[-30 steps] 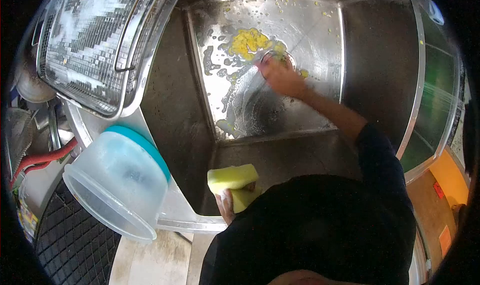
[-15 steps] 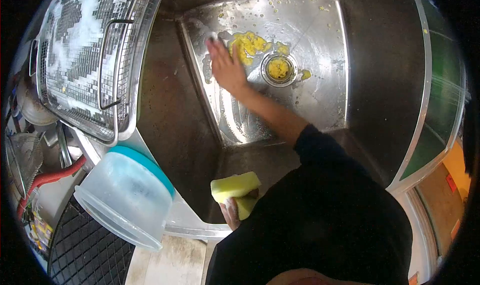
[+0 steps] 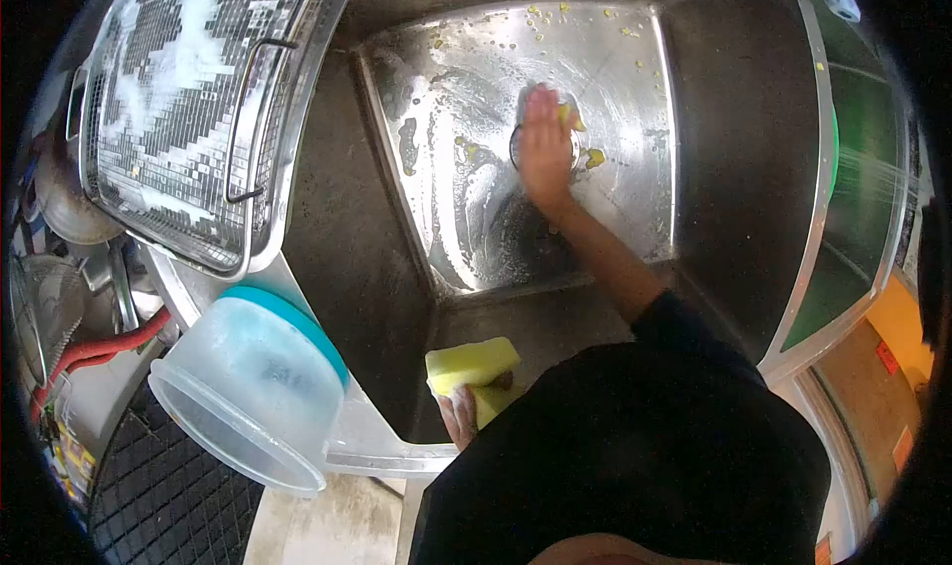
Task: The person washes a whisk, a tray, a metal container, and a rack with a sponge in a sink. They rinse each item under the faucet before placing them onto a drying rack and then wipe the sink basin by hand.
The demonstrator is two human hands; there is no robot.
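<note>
Right hand (image 3: 544, 148): fingers out straight, kinda blurry, look close together, palm over drain (image 3: 516, 148), hiding most of it. Yellow scraps (image 3: 571, 118) just beside fingers, small blob (image 3: 595, 158) just right of drain, crumbs (image 3: 563, 6) toward sink's (image 3: 750, 148) far edge. Left hand (image 3: 458, 416): fingers clamped on yellow sponge (image 3: 472, 364), near sink's near left corner. Clear tub (image 3: 253, 367) by left edge, sudsy wire basket (image 3: 188, 99) farther up, toward far left corner.

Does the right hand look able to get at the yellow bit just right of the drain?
Probably yes: the right hand is flat over the drain, and the yellow bit lies close by on the bare sink floor, with nothing visible between them.
</note>
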